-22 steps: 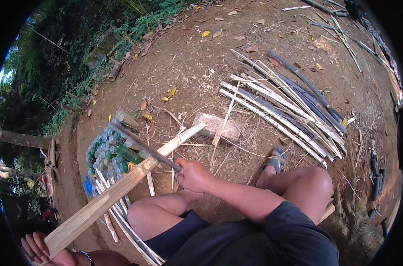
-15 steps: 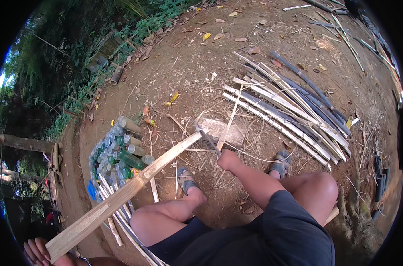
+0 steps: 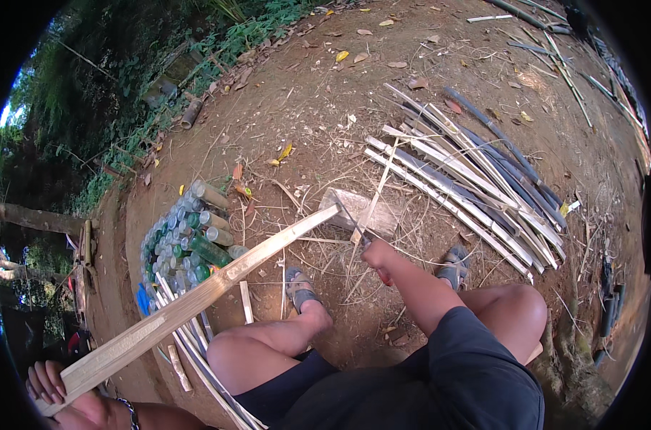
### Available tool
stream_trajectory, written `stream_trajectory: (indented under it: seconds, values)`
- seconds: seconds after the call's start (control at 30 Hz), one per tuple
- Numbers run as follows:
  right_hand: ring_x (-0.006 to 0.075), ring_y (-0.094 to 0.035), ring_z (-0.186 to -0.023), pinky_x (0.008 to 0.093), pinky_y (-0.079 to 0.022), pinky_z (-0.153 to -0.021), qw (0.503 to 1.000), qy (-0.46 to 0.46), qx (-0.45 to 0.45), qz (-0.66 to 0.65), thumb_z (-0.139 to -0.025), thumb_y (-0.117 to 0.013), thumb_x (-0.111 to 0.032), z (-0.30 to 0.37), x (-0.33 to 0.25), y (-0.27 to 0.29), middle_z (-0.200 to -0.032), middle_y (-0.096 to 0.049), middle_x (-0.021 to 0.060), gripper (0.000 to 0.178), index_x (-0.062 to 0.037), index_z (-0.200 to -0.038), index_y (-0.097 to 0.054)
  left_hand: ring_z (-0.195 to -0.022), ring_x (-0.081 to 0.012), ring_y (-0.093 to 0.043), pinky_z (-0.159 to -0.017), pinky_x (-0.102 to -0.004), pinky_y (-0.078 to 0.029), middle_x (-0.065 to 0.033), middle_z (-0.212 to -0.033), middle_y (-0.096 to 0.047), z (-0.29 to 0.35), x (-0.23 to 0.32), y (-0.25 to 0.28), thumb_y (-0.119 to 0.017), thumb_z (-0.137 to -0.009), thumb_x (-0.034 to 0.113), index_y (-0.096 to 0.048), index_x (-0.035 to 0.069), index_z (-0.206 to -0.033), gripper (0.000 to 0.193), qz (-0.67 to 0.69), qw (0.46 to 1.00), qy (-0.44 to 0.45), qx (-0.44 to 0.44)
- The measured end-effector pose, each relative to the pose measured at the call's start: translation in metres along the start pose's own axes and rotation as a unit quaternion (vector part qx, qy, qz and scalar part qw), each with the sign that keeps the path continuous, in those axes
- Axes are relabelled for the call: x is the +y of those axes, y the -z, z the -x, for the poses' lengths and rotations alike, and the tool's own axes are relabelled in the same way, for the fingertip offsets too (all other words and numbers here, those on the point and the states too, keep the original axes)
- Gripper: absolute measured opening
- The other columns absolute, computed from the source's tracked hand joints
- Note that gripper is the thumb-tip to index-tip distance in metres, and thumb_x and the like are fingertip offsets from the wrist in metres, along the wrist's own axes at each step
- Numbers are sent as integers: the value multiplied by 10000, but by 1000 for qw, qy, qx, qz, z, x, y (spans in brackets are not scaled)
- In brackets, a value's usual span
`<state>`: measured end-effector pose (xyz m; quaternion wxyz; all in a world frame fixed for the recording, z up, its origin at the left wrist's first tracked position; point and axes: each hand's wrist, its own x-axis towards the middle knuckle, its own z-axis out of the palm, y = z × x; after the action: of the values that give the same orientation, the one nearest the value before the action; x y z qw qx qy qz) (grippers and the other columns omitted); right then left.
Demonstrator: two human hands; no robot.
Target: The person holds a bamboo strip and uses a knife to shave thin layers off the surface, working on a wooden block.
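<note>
A long split bamboo strip (image 3: 214,285) runs slantwise from the lower left to the middle. Its near end is in my left hand (image 3: 56,394), whose fingers wrap round it. The far end lies at the left part of a wooden block (image 3: 377,212) on the ground. My right hand (image 3: 378,256) is closed round the handle of a long knife, with a reddish handle end showing below the fist. The knife's dark blade (image 3: 353,218) points up and left, close beside the strip's far end; whether they touch I cannot tell.
Split bamboo pieces (image 3: 469,179) lie piled at the right. Clear and green bottles (image 3: 189,244) are heaped at the left, with thin pale strips (image 3: 196,344) beside my knee. Shavings and leaves litter the dirt around my sandalled feet (image 3: 300,288). Tree roots (image 3: 566,358) stand at lower right.
My right hand has shifted slightly right with the knife, whose blade is tilted differently; the red handle end now shows. My left hand and the strip's near end have moved slightly left.
</note>
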<state>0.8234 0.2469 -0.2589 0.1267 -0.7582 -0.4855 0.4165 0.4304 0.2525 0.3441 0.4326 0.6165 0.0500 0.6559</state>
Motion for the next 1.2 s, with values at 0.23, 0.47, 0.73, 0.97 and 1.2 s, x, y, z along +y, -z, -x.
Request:
stream_trajectory:
  seconds: [0.23, 0.47, 0.73, 0.97, 1.2]
  values:
    - [404, -630, -824, 468, -492, -747, 963, 32, 128, -234, -827, -554, -197, 123, -153, 7, -861, -634, 255, 255, 15, -965, -582, -552, -139, -331, -538, -273, -309, -41, -662, -338, 16, 0, -9, -168, -867, 746, -374, 57, -742, 731, 11, 999, -32, -40]
    - [407, -629, -827, 489, -493, -738, 954, 252, 77, -146, -797, -579, -162, 241, -234, 66, -832, -632, 249, 201, -24, -936, -535, -452, -106, -374, -477, -238, -305, -6, -560, -393, 48, 2, -24, -244, -832, 781, -422, 75, -683, 742, 26, 995, -98, -6]
    - [399, -631, -796, 487, -498, -741, 967, 165, 85, -176, -760, -602, -170, 217, -205, 43, -819, -636, 232, 251, -16, -955, -561, -471, -111, -379, -480, -230, -312, -6, -578, -387, 55, 5, -28, -525, -805, 651, -432, 78, -696, 591, 38, 994, -90, 39]
    - [393, -635, -841, 486, -502, -748, 990, 60, 79, -102, -813, -571, -177, 202, -177, 66, -892, -645, 234, 245, -15, -998, -572, -470, -109, -367, -484, -233, -312, -9, -564, -376, 47, -1, -27, -466, -827, 630, -407, 82, -679, 571, 44, 992, -111, 29]
    - [358, -646, -782, 478, -507, -699, 930, 342, 97, -93, -819, -569, -178, 190, -186, 63, -845, -648, 183, 210, -23, -960, -557, -482, -108, -360, -498, -232, -303, -16, -559, -368, 31, -9, -45, -542, -762, 225, -413, 73, -673, 219, 27, 996, -87, 7]
